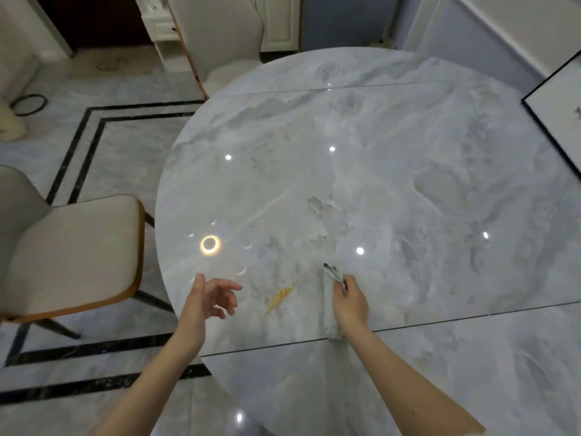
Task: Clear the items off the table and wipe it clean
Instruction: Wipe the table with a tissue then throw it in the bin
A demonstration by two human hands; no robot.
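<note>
One round marble table [393, 184] carries very little: one small streak of yellow crumbs [279, 298] near its near edge, and one pale folded cloth [330, 306] lying just right of the crumbs, apart from them. The right hand [350, 302] is clamped on the cloth, fingers curled over its upper end, with the lower end trailing toward the near edge across a dark seam in the tabletop. The left hand [209, 298] is held above the near-left edge, fingers apart and loosely bent, gripping nothing (whether it touches the surface cannot be told). One black-framed picture [556, 121] sits at the table's far-right edge, partly cut off by the view. Two cream chairs are visible: one chair [72, 250] beside the left edge and another chair [226, 36] at the far edge. No containers are on the table.
</note>
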